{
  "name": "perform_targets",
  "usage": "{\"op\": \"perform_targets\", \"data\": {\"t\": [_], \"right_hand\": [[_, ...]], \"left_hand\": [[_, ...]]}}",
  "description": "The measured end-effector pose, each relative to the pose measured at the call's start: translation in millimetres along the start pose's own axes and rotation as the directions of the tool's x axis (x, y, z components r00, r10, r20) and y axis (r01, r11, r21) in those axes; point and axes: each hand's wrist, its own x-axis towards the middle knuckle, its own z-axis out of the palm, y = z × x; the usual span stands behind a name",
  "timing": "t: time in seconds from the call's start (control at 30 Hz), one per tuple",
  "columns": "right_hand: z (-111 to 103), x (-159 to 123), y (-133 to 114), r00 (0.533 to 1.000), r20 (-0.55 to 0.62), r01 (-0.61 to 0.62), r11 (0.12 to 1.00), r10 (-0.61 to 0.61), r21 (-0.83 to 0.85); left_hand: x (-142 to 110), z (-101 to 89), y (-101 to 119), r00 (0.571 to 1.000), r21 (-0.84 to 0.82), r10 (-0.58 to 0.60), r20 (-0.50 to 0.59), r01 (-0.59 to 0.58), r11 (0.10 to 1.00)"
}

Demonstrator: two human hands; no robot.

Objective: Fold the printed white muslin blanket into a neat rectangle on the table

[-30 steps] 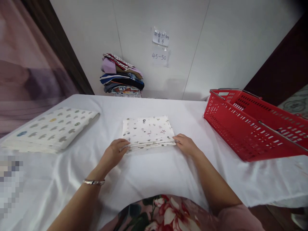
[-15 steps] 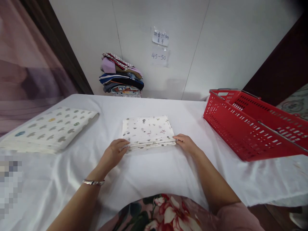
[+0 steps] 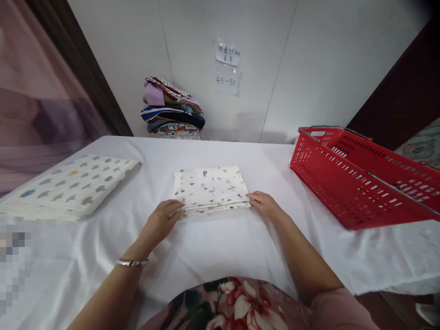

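A white cloth with small printed figures point(image 3: 211, 185) lies folded into a rectangle in front of me, its layered edge facing my body. My left hand point(image 3: 165, 217) pinches the near left corner between thumb and fingers. At the near right corner, my right hand point(image 3: 264, 204) grips the cloth's edge the same way. Farther left lies a second folded cloth, cream with grey cloud-like or tree-like prints point(image 3: 74, 185), which neither hand touches.
A white sheet point(image 3: 213, 256) with wrinkles covers the table. On the right stands a red perforated basket point(image 3: 323, 183) with metal handles. Behind the table's far edge rises a pile of folded clothes point(image 3: 173, 110) against the wall, where paper notes point(image 3: 227, 68) hang.
Both hands keep their grip on the near corners, and the cloth lies as before. Only a slight shift of the camera view shows.
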Motion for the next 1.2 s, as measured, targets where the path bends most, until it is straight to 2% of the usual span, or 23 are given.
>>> {"op": "perform_targets", "data": {"t": [0.27,0.47,0.6,0.8,0.93,1.2], "right_hand": [[1.6,0.6,1.3,0.999,0.007,-0.036,0.994,0.035,0.107],[-2.1,-0.3,-6.9,0.998,0.018,-0.064,0.989,0.062,0.135],[-4.2,-0.3,-11.3,0.998,0.032,-0.055,0.994,0.053,0.094],[-2.7,0.2,-10.7,1.000,-0.009,-0.020,1.000,0.020,0.016],[-1.3,-0.3,-9.0,0.999,-0.049,-0.009,0.999,0.010,0.031],[0.5,0.8,-4.5,0.999,-0.044,-0.006,0.995,0.010,0.095]], "left_hand": [[-0.6,-0.1,-1.6,1.000,-0.001,-0.019,0.021,0.019,1.000],[-0.9,-0.4,-0.5,1.000,0.001,-0.029,0.011,0.029,1.000],[-1.4,0.3,-0.3,1.000,0.009,-0.027,0.007,0.027,1.000],[-2.7,1.4,-0.9,0.999,0.014,-0.037,-0.003,0.037,0.999],[-3.3,2.0,-2.2,1.000,0.025,-0.027,0.006,0.026,0.999],[-4.0,1.3,-1.9,1.000,0.009,-0.013,-0.003,0.013,1.000]]}}
